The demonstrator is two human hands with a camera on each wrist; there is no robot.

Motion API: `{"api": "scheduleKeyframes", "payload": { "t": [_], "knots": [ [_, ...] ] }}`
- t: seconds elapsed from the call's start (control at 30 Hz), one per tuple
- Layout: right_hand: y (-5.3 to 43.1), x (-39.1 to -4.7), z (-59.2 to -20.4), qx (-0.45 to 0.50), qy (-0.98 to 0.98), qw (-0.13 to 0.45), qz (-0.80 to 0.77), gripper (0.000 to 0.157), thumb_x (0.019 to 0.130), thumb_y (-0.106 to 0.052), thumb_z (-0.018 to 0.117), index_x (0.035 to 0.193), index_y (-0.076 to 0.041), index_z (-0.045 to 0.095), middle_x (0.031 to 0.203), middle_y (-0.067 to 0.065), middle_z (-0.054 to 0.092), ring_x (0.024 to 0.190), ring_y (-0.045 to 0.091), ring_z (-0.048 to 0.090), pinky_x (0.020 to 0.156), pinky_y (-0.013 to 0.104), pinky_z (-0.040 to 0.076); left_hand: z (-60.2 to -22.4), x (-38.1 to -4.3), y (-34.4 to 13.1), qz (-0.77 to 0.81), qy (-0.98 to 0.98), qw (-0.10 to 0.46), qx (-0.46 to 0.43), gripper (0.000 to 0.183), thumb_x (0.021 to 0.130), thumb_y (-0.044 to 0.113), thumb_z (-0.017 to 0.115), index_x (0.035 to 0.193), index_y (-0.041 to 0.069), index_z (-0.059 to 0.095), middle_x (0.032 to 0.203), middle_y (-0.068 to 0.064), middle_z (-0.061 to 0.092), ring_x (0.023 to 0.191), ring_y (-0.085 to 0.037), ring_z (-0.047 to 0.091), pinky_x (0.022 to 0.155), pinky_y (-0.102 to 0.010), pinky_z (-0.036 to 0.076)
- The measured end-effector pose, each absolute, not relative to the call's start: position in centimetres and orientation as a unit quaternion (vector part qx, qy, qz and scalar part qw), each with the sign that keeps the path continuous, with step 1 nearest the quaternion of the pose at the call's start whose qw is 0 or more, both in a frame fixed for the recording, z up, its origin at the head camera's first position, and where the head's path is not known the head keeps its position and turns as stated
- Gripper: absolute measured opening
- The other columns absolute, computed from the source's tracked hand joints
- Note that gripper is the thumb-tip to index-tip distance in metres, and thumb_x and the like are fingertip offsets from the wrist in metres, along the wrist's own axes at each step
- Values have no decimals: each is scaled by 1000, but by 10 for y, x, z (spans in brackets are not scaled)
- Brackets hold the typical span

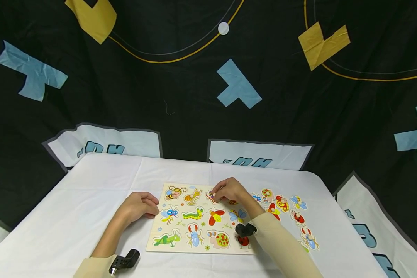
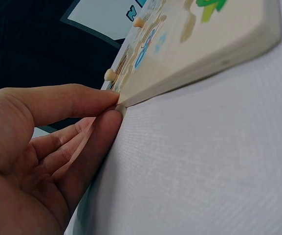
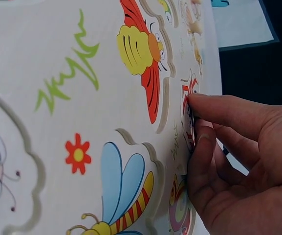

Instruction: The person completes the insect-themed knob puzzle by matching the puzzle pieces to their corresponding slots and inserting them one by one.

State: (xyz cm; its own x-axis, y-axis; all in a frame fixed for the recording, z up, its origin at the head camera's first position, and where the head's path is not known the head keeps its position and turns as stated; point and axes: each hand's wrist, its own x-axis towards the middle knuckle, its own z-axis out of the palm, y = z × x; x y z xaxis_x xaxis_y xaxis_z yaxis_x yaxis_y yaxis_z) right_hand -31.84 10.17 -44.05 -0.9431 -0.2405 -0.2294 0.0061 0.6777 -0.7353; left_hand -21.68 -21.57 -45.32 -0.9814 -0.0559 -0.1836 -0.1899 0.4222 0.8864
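Note:
A wooden puzzle board (image 1: 207,247) printed with colourful insects lies flat on the white table. My left hand (image 1: 139,208) is at its left edge; in the left wrist view the index fingertip and thumb tip meet right at the board's side, fingers fairly straight. Over the top row, my right hand (image 1: 229,190) pinches a red-legged bug puzzle piece (image 3: 190,115) between thumb and fingers, at the matching picture. Part of that piece is hidden by the fingers. Small wooden knobs (image 2: 110,75) stand up from the board's far part in the left wrist view.
Several loose insect pieces lie right of the board, among them a stag beetle (image 1: 309,238), a ladybird (image 1: 297,217) and a blue-winged insect (image 1: 298,202). A black curtain (image 1: 187,88) with blue and yellow shapes hangs behind the table (image 1: 100,185).

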Motion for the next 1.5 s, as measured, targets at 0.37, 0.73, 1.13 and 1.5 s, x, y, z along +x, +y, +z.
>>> {"api": "scheduleKeyframes", "payload": {
  "t": [0.37,0.73,1.13,1.5],
  "knots": [
    [105,-316,-438,-79,896,162,-405,18,76,-18,86,93,-15,82,87,-2,75,66,13,57,58,23,46,-454,-216,-216,541,836,63,-64,32,74,-1,81,102,-6,66,76,-6,70,68,-17,68,63,-32,60],
    [125,-317,-423,-74,900,136,-408,17,78,-18,84,94,-13,81,82,0,70,72,18,57,63,29,47,-453,-218,-217,538,838,62,-65,32,75,-1,81,102,-6,66,76,-6,70,68,-17,67,63,-32,60],
    [164,-316,-413,-52,897,129,-420,24,79,-16,83,101,-7,79,90,4,73,81,24,62,74,37,56,-455,-217,-217,545,833,64,-64,32,74,-2,80,102,-7,66,75,-6,70,69,-17,68,64,-32,60],
    [200,-319,-398,-35,895,140,-423,31,83,-15,79,112,-5,75,98,7,73,93,29,63,86,43,57,-454,-217,-218,544,834,65,-66,32,75,-1,80,103,-6,66,76,-6,70,68,-17,67,63,-31,60]
  ]
}}
